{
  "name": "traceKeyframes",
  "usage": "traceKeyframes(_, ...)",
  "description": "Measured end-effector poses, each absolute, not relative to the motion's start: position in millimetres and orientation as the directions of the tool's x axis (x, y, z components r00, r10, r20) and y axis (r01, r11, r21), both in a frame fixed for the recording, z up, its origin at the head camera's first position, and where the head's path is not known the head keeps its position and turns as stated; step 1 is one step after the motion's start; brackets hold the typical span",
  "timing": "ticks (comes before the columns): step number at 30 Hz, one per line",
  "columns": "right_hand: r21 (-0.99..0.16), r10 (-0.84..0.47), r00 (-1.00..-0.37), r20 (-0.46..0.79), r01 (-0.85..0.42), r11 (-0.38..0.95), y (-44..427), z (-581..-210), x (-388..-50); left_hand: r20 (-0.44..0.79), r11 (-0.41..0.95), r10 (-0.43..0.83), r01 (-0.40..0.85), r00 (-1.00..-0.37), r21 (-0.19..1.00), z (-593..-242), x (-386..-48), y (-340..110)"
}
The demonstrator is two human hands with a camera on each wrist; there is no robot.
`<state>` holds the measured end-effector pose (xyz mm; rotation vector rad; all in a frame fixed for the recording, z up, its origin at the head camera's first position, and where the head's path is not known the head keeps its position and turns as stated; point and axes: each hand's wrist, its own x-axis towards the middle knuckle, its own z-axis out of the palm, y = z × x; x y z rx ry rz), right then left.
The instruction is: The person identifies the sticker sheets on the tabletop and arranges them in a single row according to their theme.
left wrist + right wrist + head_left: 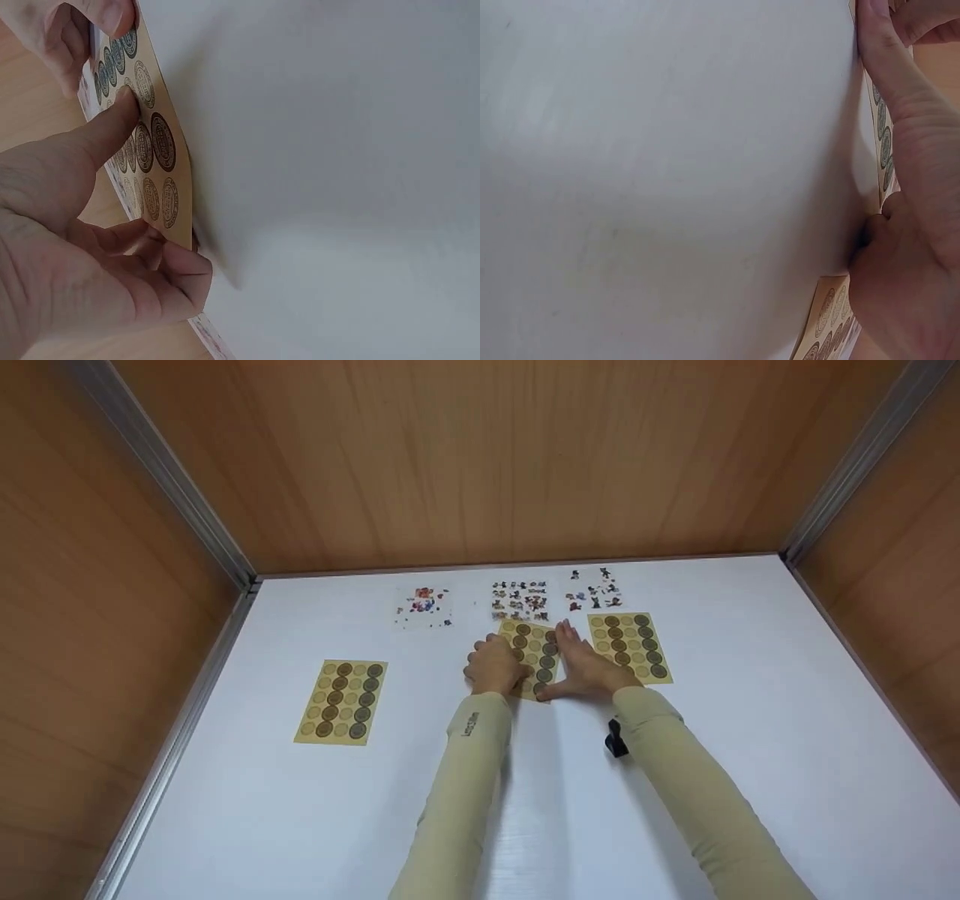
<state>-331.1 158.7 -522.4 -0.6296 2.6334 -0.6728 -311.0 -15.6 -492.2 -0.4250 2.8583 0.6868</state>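
1. Your left hand [493,664] pinched a tan, rectangular paper sheet [535,649] of round stickers.
2. Your right hand [589,667], fingers extended, touched its right edge.
3. The sheet was between them on the white tabletop [247,810].

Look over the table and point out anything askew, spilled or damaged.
Mildly askew: the middle gold sheet, whose far edge slants while the right gold sheet's runs nearly level. The left gold sheet also lies apart from them, nearer the person. No spill or damage is visible.
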Motion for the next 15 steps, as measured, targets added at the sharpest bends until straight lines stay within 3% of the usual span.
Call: traceKeyframes(15, -0.505, -0.493, -0.843, -0.214, -0.337, 0.794, 156.8, -520.1, -330.0, -0.227, 0.840, -0.223, -0.305, -0.948, 0.448, -493.0, -306.7, -17.6)
